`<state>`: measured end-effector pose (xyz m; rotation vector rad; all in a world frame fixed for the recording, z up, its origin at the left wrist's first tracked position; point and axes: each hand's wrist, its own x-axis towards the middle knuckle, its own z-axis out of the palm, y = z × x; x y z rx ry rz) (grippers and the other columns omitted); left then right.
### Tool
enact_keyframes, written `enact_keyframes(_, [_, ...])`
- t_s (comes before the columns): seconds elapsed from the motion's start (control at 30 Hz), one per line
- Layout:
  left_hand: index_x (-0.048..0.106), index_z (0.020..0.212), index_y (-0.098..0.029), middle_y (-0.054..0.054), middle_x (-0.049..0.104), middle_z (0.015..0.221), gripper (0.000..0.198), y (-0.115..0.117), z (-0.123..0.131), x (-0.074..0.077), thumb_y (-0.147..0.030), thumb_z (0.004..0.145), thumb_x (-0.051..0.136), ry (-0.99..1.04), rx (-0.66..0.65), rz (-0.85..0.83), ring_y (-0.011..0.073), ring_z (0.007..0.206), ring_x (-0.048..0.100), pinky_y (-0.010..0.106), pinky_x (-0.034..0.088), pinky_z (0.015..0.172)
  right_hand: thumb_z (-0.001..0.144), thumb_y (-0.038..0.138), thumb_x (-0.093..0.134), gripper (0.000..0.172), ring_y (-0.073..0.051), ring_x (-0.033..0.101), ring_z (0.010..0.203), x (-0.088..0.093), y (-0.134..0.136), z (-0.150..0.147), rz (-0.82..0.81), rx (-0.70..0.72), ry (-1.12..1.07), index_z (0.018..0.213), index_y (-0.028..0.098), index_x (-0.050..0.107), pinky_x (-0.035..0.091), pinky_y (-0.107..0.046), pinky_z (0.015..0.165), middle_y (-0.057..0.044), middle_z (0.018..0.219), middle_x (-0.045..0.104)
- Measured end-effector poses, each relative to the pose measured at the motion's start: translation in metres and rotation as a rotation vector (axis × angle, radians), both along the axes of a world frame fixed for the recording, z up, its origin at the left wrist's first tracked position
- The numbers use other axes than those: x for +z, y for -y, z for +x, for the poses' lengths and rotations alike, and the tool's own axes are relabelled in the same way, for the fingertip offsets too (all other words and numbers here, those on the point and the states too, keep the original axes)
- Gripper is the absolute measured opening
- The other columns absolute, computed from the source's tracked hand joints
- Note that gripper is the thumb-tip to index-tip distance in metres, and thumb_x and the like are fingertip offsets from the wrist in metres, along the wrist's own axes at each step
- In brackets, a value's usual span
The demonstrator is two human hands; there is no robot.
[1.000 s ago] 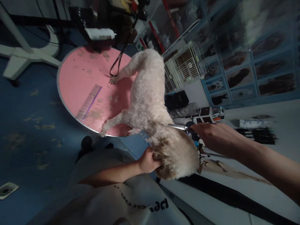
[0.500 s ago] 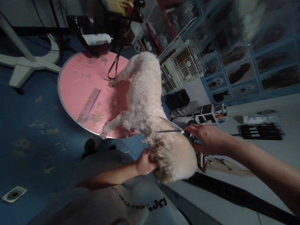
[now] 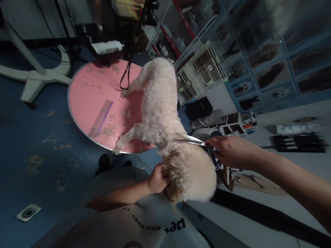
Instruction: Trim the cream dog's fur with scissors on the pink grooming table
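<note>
A cream, curly-coated dog (image 3: 160, 100) stands on a round pink grooming table (image 3: 82, 89), its head toward me. My left hand (image 3: 158, 179) is closed at the side of the dog's head, by the ear and muzzle; the fingertips are partly hidden in fur. In my right hand (image 3: 227, 150) is a pair of scissors (image 3: 192, 141), fingers wrapped round the handles. The blades lie nearly together across the back of the dog's neck. A metal comb (image 3: 101, 119) with a purple spine rests on the table, among loose tufts of hair.
A black loop leash (image 3: 125, 79) hangs beside the dog's paw. Behind the table is a white bottle (image 3: 108, 47). A white wire cage (image 3: 204, 70) stands beyond the dog. At left is a white wheeled stand (image 3: 42, 77); hair clumps litter the blue floor (image 3: 59, 120).
The scissor blades have gone from apart to nearly closed at the dog's neck. My left hand stays at its head, and the view has shifted slightly.
</note>
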<state>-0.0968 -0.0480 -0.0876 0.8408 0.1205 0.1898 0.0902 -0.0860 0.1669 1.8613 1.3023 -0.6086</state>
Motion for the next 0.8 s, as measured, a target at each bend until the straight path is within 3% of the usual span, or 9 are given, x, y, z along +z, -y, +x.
enact_keyframes(0.1, [0.062, 0.067, -0.012, 0.004, 0.064, 0.065, 0.015, -0.001, 0.001, 0.003, -0.026, 0.069, 0.068, 0.011, 0.008, 0.000, 0.0109, 0.062, 0.055, 0.020, 0.051, 0.062, 0.082, 0.010, 0.054, 0.035, -0.025, 0.070, 0.088, 0.003, -0.006, -0.003, -0.019, -0.005, 0.006, 0.116, 0.012, 0.061, 0.044, -0.030, 0.069, -0.015, 0.110, 0.070])
enact_keyframes(0.2, [0.068, 0.076, -0.010, 0.006, 0.070, 0.074, 0.013, -0.006, 0.001, 0.010, -0.022, 0.071, 0.068, 0.081, 0.038, 0.019, 0.0142, 0.071, 0.063, 0.023, 0.055, 0.074, 0.089, 0.006, 0.043, 0.033, -0.022, 0.070, 0.079, 0.003, -0.010, -0.005, -0.062, -0.011, 0.026, 0.115, 0.012, 0.062, 0.042, -0.030, 0.064, -0.013, 0.102, 0.072])
enact_keyframes(0.33, [0.073, 0.083, -0.010, 0.009, 0.075, 0.084, 0.016, -0.010, 0.002, 0.015, -0.021, 0.073, 0.068, 0.127, 0.062, 0.054, 0.0175, 0.079, 0.068, 0.025, 0.055, 0.083, 0.085, 0.012, 0.053, 0.027, -0.025, 0.069, 0.088, 0.002, -0.019, -0.009, -0.058, 0.068, 0.070, 0.111, 0.012, 0.061, 0.042, -0.030, 0.065, -0.015, 0.106, 0.070])
enact_keyframes(0.43, [0.075, 0.089, -0.010, 0.009, 0.076, 0.092, 0.020, -0.010, 0.003, 0.015, -0.020, 0.073, 0.070, 0.129, 0.074, 0.068, 0.0191, 0.087, 0.070, 0.026, 0.055, 0.088, 0.088, 0.009, 0.048, 0.026, -0.023, 0.069, 0.078, 0.003, -0.026, -0.009, -0.087, 0.104, 0.115, 0.111, 0.011, 0.060, 0.035, -0.029, 0.058, -0.014, 0.096, 0.070])
enact_keyframes(0.57, [0.076, 0.091, -0.010, 0.009, 0.076, 0.094, 0.020, -0.010, 0.003, 0.013, -0.016, 0.073, 0.070, 0.181, 0.094, 0.049, 0.0188, 0.089, 0.070, 0.025, 0.054, 0.089, 0.088, 0.004, 0.044, 0.029, -0.019, 0.066, 0.067, 0.007, -0.031, -0.012, -0.131, 0.079, 0.121, 0.110, 0.012, 0.060, 0.027, -0.029, 0.052, -0.010, 0.090, 0.071])
enact_keyframes(0.73, [0.075, 0.090, -0.012, 0.009, 0.076, 0.093, 0.020, -0.009, 0.003, 0.009, -0.012, 0.071, 0.068, 0.229, 0.116, 0.053, 0.0194, 0.088, 0.071, 0.026, 0.056, 0.085, 0.086, 0.009, 0.051, 0.021, -0.023, 0.067, 0.081, 0.008, -0.039, -0.022, -0.045, 0.145, 0.103, 0.104, 0.011, 0.061, 0.034, -0.029, 0.058, -0.013, 0.095, 0.069])
enact_keyframes(0.8, [0.075, 0.089, -0.011, 0.010, 0.076, 0.093, 0.020, -0.009, 0.004, 0.008, -0.012, 0.070, 0.069, 0.242, 0.122, 0.062, 0.0191, 0.087, 0.071, 0.027, 0.056, 0.085, 0.088, 0.008, 0.048, 0.021, -0.020, 0.065, 0.074, 0.008, -0.042, -0.023, -0.046, 0.145, 0.121, 0.103, 0.011, 0.061, 0.031, -0.028, 0.056, -0.012, 0.090, 0.069])
